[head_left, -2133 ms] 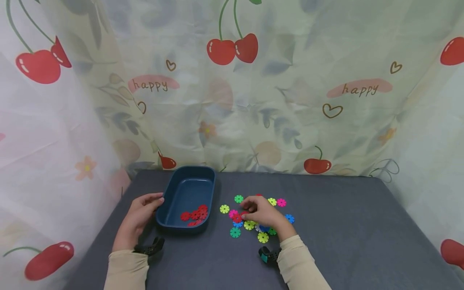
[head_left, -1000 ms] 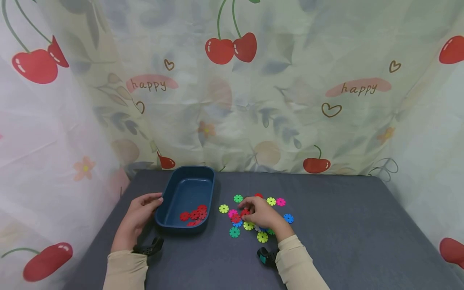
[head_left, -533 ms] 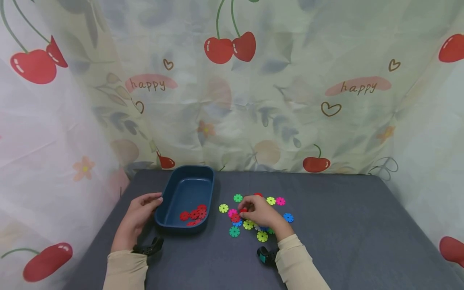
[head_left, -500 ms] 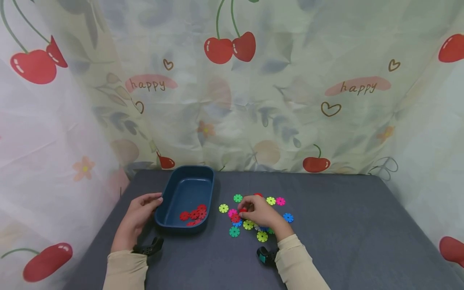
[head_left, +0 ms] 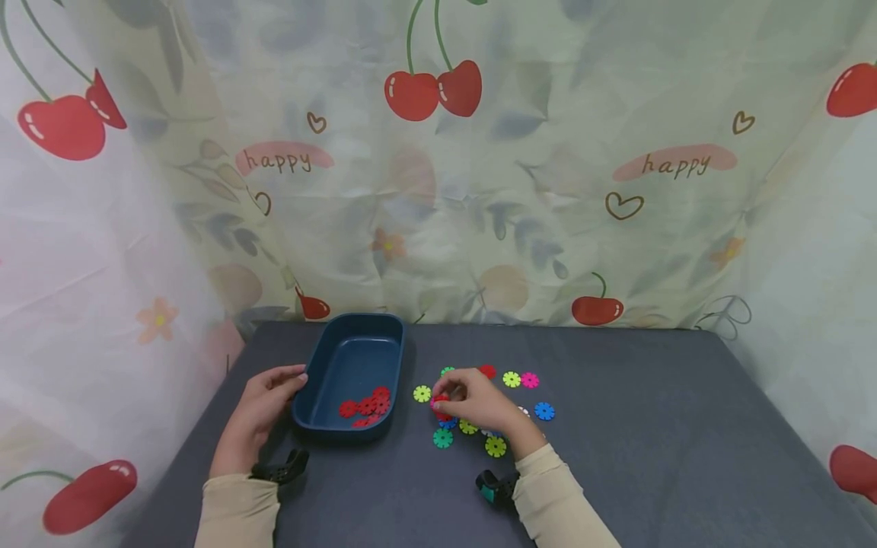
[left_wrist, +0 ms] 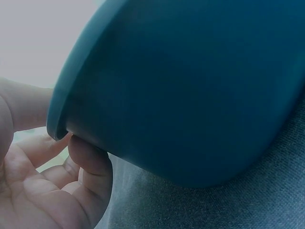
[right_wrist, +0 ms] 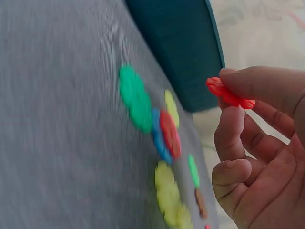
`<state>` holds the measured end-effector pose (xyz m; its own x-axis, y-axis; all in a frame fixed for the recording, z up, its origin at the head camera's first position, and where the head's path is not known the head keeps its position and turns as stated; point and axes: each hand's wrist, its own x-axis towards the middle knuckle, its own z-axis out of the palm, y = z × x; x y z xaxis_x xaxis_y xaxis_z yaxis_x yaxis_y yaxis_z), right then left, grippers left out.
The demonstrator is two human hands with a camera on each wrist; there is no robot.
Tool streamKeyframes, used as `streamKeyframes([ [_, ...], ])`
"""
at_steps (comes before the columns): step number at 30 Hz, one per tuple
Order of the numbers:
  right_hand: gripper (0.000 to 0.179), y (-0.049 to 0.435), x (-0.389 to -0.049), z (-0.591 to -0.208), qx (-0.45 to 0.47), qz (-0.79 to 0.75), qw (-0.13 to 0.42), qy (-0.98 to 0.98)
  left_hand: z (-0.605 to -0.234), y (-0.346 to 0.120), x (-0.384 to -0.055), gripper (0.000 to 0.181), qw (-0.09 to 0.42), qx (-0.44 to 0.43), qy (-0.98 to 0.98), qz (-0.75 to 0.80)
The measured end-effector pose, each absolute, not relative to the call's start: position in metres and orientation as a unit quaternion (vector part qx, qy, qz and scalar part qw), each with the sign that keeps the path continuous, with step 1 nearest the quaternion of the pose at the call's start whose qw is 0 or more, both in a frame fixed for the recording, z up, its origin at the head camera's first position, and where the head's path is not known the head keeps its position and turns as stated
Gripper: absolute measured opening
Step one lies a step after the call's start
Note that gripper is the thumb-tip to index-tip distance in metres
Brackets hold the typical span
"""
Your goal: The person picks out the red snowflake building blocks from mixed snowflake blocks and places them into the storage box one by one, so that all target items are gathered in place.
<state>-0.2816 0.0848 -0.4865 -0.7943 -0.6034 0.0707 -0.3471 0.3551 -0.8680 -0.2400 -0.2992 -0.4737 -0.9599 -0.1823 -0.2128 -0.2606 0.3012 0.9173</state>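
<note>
My left hand (head_left: 263, 403) grips the left rim of a dark blue plastic bin (head_left: 358, 365). In the left wrist view the thumb lies on the rim's outside and curled fingers press below it on the wall. Several red notched discs (head_left: 366, 406) lie at the bin's near end. Between thumb and forefinger, my right hand (head_left: 483, 399) pinches a red notched disc (right_wrist: 228, 93), raised over the loose ones. Beneath it on the table, another red disc (right_wrist: 170, 133) overlaps a blue disc (right_wrist: 161, 143). The right hand hides part of the scattered pile in the head view.
Right of the bin, a green disc (head_left: 442, 438), yellow discs (head_left: 495, 447), a pink disc (head_left: 530, 380), a blue disc (head_left: 544, 411) and a red disc (head_left: 487, 371) lie on the grey tablecloth (head_left: 651, 441). A printed curtain (head_left: 452, 228) encloses the table's back and sides.
My right hand first picks among the discs, then pinches a red disc and moves slightly left with it, lifting it. The left hand and bin stay in place.
</note>
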Motion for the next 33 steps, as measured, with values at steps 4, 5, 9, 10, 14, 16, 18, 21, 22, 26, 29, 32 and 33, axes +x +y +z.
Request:
streamKeyframes([
  [4,0.02,0.074,-0.276,-0.484,-0.31,-0.499,0.14,0.797,-0.474,-0.299,-0.241,0.055,0.035,-0.137,0.806,0.575],
  [5,0.019,0.072,-0.274,-0.482,-0.314,-0.504,0.144,0.792,-0.474,-0.299,-0.241,0.055,0.035,-0.137,0.806,0.575],
  [9,0.016,0.062,-0.267,-0.476,-0.329,-0.522,0.157,0.771,-0.473,-0.298,-0.24,0.055,0.033,-0.135,0.807,0.573],
  [10,0.015,0.06,-0.265,-0.475,-0.332,-0.527,0.16,0.765,-0.473,-0.298,-0.24,0.054,0.032,-0.134,0.807,0.574],
  [14,0.018,0.049,-0.259,-0.473,-0.349,-0.545,0.172,0.743,-0.473,-0.298,-0.239,0.054,0.032,-0.134,0.809,0.572],
  [16,0.02,0.045,-0.257,-0.474,-0.353,-0.554,0.18,0.733,-0.473,-0.298,-0.239,0.055,0.033,-0.134,0.809,0.572],
  [18,0.023,0.042,-0.256,-0.476,-0.354,-0.561,0.185,0.725,-0.474,-0.299,-0.24,0.055,0.035,-0.135,0.808,0.572],
  [21,0.021,0.039,-0.255,-0.479,-0.346,-0.574,0.186,0.719,-0.476,-0.3,-0.241,0.055,0.035,-0.134,0.808,0.573],
  [22,0.021,0.039,-0.255,-0.48,-0.341,-0.58,0.187,0.716,-0.476,-0.3,-0.241,0.055,0.035,-0.134,0.807,0.574],
  [26,0.018,0.037,-0.252,-0.479,-0.313,-0.606,0.194,0.705,-0.477,-0.3,-0.241,0.055,0.034,-0.133,0.808,0.573],
  [29,0.018,0.035,-0.25,-0.478,-0.294,-0.622,0.198,0.699,-0.475,-0.3,-0.241,0.055,0.033,-0.133,0.809,0.572],
  [32,0.022,0.034,-0.249,-0.477,-0.281,-0.628,0.198,0.699,-0.474,-0.299,-0.24,0.055,0.032,-0.132,0.809,0.572],
  [33,0.025,0.033,-0.249,-0.477,-0.278,-0.63,0.198,0.698,-0.473,-0.299,-0.24,0.055,0.032,-0.132,0.809,0.572],
])
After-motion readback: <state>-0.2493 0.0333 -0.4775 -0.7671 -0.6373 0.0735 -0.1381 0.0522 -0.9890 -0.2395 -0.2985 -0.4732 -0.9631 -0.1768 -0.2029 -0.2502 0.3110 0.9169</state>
